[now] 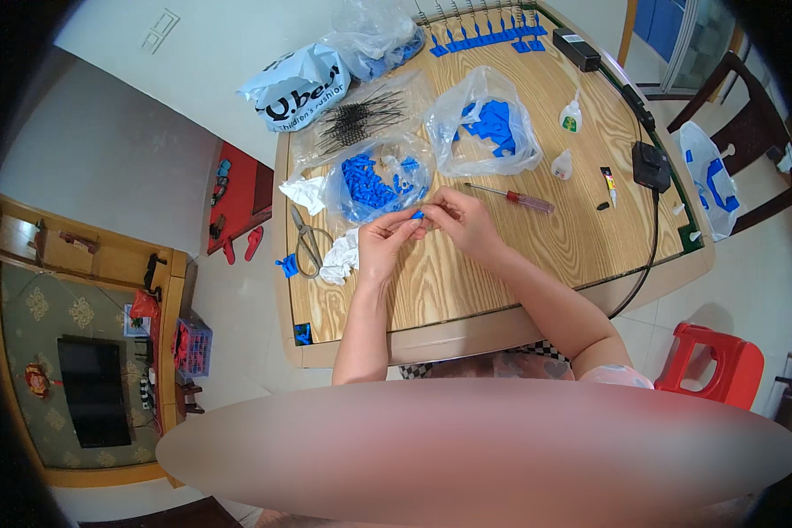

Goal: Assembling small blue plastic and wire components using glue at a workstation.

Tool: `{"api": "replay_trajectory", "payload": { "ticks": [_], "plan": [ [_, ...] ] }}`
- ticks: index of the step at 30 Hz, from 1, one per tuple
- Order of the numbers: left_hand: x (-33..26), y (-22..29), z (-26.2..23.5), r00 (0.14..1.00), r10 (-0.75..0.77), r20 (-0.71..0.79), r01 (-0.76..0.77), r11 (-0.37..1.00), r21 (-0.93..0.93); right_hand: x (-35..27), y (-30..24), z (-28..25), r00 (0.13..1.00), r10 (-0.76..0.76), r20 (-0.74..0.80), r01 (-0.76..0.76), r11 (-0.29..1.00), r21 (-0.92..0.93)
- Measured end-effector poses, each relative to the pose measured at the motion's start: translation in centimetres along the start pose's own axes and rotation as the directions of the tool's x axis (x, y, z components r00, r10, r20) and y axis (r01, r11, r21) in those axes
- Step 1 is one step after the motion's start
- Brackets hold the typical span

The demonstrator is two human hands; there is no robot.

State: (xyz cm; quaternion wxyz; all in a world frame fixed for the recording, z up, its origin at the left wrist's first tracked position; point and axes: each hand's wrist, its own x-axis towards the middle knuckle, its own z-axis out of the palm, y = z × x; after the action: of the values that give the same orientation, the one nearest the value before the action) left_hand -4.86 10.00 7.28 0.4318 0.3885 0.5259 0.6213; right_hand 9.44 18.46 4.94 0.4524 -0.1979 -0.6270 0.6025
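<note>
Taking the hands as the clock's centre and twelve as the far side, the wood-grain worktop (431, 312) carries everything. A clear bag of flat blue pieces (528, 157) sits at one o'clock, a bag of small blue pieces (334, 189) between ten and eleven, and dark wires (356, 121) at eleven. The left hand (385, 245) and right hand (463, 222) meet above the worktop, their fingers pinched narrow around a small blue piece (417, 215). Scissors (304, 246) lie just below nine; a red-handled screwdriver (528, 201) between two and three.

The held piece looks light, probably slightly yielding and not fragile; its slipperiness cannot be told. A fingertip pinch at each end should suit it. Its visible part seems to slant from eight toward two, but fingers hide its ends, so which way it points is unclear.
</note>
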Motion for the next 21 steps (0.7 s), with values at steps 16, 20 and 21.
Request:
{"api": "replay_trajectory", "payload": {
  "ticks": [16, 20, 21],
  "plan": [
    [0.1, 0.2, 0.1, 0.999, 0.019, -0.027, -0.019, 1.0, 0.023, 0.2, -0.7, 0.2, 1.0, -0.01, 0.007, 0.01, 1.0, -0.005],
    [-0.3, 0.5, 0.5, 0.997, 0.075, -0.026, -0.071, 0.99, 0.122, -0.3, -1.4, 0.1, 1.0, -0.009, 0.009, 0.009, 1.0, -0.029],
    [-0.4, 0.4, 0.5, 0.996, 0.084, -0.037, -0.077, 0.984, 0.159, -0.4, -1.5, 0.2, 1.0, -0.002, 0.012, 0.002, 0.999, -0.033]
  ]
}}
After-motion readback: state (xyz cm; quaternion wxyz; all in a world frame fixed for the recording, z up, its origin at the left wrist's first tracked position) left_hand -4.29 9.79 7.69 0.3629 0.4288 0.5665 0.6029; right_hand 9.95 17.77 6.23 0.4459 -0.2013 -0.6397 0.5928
